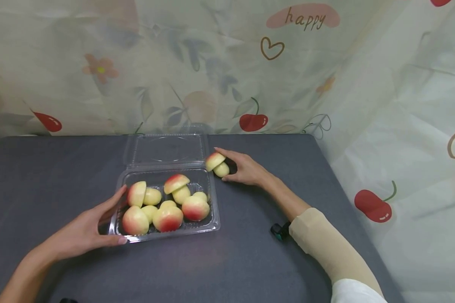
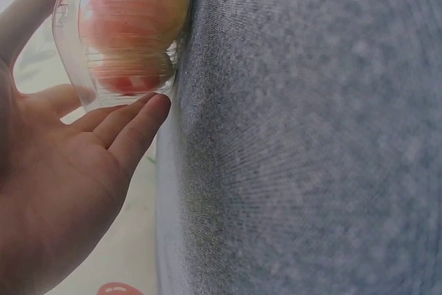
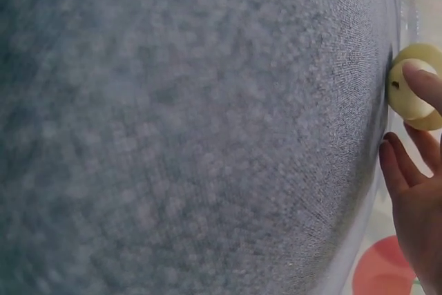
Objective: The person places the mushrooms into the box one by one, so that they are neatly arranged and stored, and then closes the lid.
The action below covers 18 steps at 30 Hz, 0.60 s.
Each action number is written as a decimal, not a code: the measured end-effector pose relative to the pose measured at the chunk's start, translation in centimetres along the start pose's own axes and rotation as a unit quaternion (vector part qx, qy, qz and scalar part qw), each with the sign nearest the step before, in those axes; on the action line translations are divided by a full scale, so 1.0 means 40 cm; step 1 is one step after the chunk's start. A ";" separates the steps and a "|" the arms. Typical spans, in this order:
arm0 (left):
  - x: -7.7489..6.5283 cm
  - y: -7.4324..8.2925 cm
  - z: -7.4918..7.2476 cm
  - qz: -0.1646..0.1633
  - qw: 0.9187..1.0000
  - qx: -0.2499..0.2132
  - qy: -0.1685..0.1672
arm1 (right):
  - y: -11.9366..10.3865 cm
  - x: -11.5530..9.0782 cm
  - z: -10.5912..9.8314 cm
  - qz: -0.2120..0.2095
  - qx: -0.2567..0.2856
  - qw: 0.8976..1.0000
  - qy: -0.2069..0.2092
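Observation:
A clear plastic clamshell container lies on the grey cloth with its lid folded back. Several toy mushrooms with red-and-cream caps sit inside the base. At the container's left end, my left hand holds it, thumb at the near corner and fingertips against the side wall. Just beyond the right rim, my right hand pinches another toy mushroom between thumb and fingers. Its pale stem, with a small dark spot, faces the right wrist camera.
A grey cloth covers the table. A patterned curtain hangs behind it and along the right side. On the right forearm is a beige sleeve, with a small black device beside the cuff.

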<state>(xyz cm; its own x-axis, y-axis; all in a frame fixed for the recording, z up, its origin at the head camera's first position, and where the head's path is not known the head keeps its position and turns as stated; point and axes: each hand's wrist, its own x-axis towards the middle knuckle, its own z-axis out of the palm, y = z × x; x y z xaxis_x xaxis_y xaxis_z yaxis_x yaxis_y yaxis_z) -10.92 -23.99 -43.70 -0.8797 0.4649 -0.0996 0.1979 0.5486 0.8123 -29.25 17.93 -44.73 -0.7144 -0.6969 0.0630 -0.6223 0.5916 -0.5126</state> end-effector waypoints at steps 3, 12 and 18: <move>0.000 0.001 -0.001 -0.005 1.000 0.003 0.000 | 0.001 -0.001 0.002 0.004 0.006 1.000 0.003; -0.001 0.004 0.001 -0.002 1.000 0.005 0.003 | 0.009 -0.012 0.005 0.009 0.013 1.000 0.027; -0.001 -0.001 0.002 0.007 1.000 0.009 0.006 | 0.015 -0.020 0.009 -0.003 0.067 0.996 0.064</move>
<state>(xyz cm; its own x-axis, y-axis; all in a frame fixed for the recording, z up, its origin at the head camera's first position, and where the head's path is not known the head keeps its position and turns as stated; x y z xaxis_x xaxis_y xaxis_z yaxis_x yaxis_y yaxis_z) -10.83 -23.97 -43.77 -0.8817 0.4646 -0.0821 0.2179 0.5552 0.8026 -28.94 18.68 -45.38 -0.7505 -0.6386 0.1703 -0.5850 0.5219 -0.6208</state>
